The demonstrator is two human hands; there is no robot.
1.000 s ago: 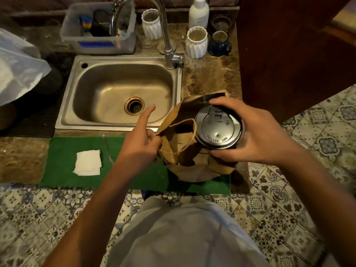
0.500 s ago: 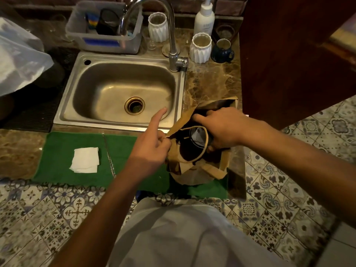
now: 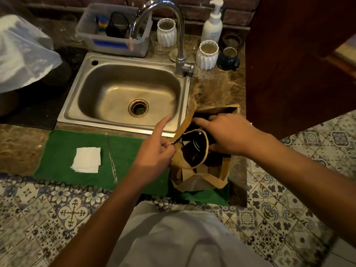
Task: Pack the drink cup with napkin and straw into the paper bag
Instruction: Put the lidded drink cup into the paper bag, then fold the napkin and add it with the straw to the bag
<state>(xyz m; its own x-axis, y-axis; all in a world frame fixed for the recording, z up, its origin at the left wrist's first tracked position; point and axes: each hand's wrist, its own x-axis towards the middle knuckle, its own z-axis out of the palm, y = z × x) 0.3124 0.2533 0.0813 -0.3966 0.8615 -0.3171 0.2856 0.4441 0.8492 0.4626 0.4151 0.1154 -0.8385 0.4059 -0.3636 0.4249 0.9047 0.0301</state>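
A brown paper bag (image 3: 194,176) stands open on the green mat (image 3: 59,151) at the counter's right end. My left hand (image 3: 154,153) pinches the bag's left rim, index finger pointing out. My right hand (image 3: 225,133) reaches down into the bag's mouth, over the drink cup (image 3: 192,145), of which only a dark glint of lid shows. Whether the fingers still grip the cup is hidden. A folded white napkin (image 3: 86,159) lies on the mat to the left. A thin wrapped straw (image 3: 111,157) lies beside it.
A steel sink (image 3: 123,93) with a tall tap (image 3: 179,35) lies behind the mat. White ribbed cups (image 3: 208,54), a blue mug (image 3: 228,58), a pump bottle (image 3: 212,24) and a plastic tub (image 3: 113,29) line the back. A dark wooden panel (image 3: 289,64) rises right of the bag.
My right hand has lowered the lidded cup from above the bag down into it, until the cup is almost out of sight. My left hand kept hold of the rim.
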